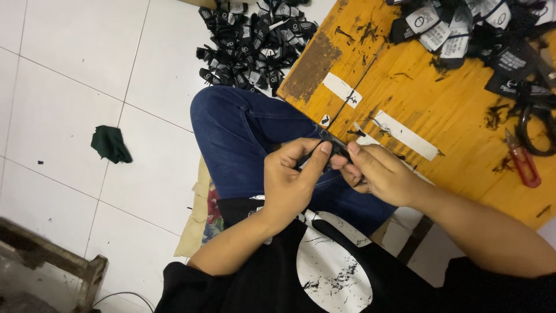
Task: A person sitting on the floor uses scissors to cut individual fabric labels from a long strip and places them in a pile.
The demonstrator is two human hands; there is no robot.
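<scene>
Black shirt (324,278) with a white print fills the bottom edge, closest of all. Off to the left, a dark green rag (110,144) lies on the white tiled floor (58,87). Further along, a heap of black tags (255,40) sits on the tiles. Left hand (289,179) and right hand (379,174) meet over the blue jeans (243,133), fingers (321,152) of both pinched on a small black tag (337,152) between the fingertips. Right of them, red snips (523,162) rest on the wooden counter (452,110).
</scene>
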